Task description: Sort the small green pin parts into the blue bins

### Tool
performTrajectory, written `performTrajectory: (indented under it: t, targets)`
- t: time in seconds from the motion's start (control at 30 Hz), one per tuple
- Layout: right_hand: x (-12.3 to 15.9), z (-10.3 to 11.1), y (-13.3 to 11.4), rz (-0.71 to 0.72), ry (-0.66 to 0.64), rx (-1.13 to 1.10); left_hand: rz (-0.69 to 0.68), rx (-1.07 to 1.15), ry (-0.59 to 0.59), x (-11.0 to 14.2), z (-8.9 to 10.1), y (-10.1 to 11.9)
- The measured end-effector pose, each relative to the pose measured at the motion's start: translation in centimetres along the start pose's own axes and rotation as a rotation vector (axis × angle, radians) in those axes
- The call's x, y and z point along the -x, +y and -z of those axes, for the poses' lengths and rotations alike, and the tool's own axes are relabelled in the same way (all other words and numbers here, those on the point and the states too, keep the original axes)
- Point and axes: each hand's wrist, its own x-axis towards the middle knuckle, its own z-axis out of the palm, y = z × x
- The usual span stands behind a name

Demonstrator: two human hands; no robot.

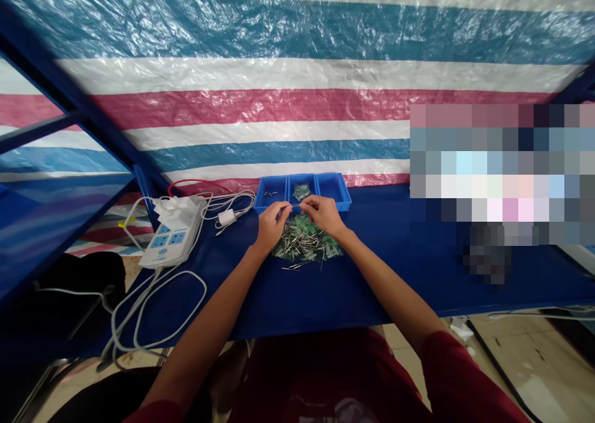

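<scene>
Above a pile on the blue table, my left hand (273,223) and my right hand (324,214) meet nearly fingertip to fingertip. Both are closed in a pinch on one slender metal-looking piece (296,206), which spans the small gap between them; its exact kind is too small to make out. Below them lies a heap of thin metal rods (300,243) mixed with green pieces (304,226). A few loose rods (295,266) rest at its near edge. Just behind my hands stands a blue three-part tray (344,194), with some metal pieces (269,194) in its left compartment and greenish pieces (301,192) in the middle one.
A white power strip (174,240) with plugged-in adapters lies at the left, its white cables (139,299) looping over the table edge. A small white charger (226,217) sits near the tray. Striped plastic sheeting (279,107) hangs behind the table (316,305). The right side is pixelated.
</scene>
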Motion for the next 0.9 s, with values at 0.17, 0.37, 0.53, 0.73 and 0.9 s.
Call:
performTrajectory:
  t: [0.17, 0.37, 0.53, 0.73, 0.9]
  targets:
    - [0.0, 0.2, 0.0, 0.067, 0.059, 0.179, 0.020, 0.034, -0.031, 0.2, -0.2, 0.2]
    - [1.1, -0.2, 0.4, 0.080, 0.086, 0.229, 0.001, 0.012, -0.001, 0.1, -0.2, 0.5]
    - [1.6, 0.0, 0.7, 0.165, 0.102, 0.246, -0.008, 0.004, -0.015, 0.1, -0.1, 0.4]
    - [1.9, -0.3, 0.9, 0.150, 0.115, 0.289, 0.010, -0.002, 0.018, 0.2, 0.0, 0.8]
    - [2.1, -0.9, 0.7, 0.141, 0.110, 0.279, 0.068, 0.116, 0.039, 0.2, -0.3, 1.1]
